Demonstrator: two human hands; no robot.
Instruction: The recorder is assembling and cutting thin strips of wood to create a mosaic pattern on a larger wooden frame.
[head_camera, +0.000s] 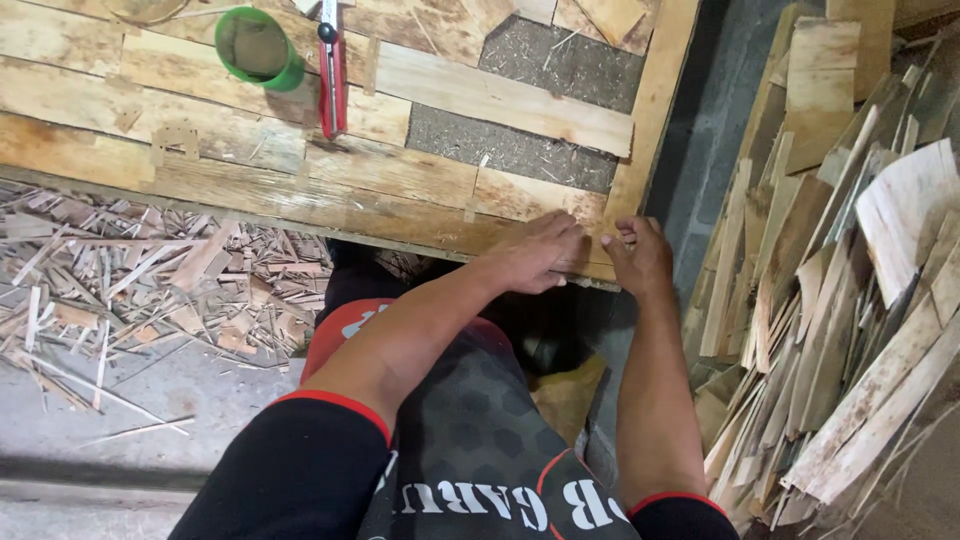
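Both forearms come up from the bottom of the frame to the near edge of the wooden panel (300, 195), just right of centre. Left hand (535, 255) lies flat, fingers spread, pressing the edge strip down, probably to hold it steady. Right hand (637, 255) sits just beside it, fingertips curled onto the same edge; can't tell if it's pinching anything. One green cup (258, 47) and one red-handled tool (331, 75) are parked at upper left, within reach. Offcut scraps (150, 280) litter the floor at left, and a heap of thin wood slats (850, 280) fills the right. Too many to count.
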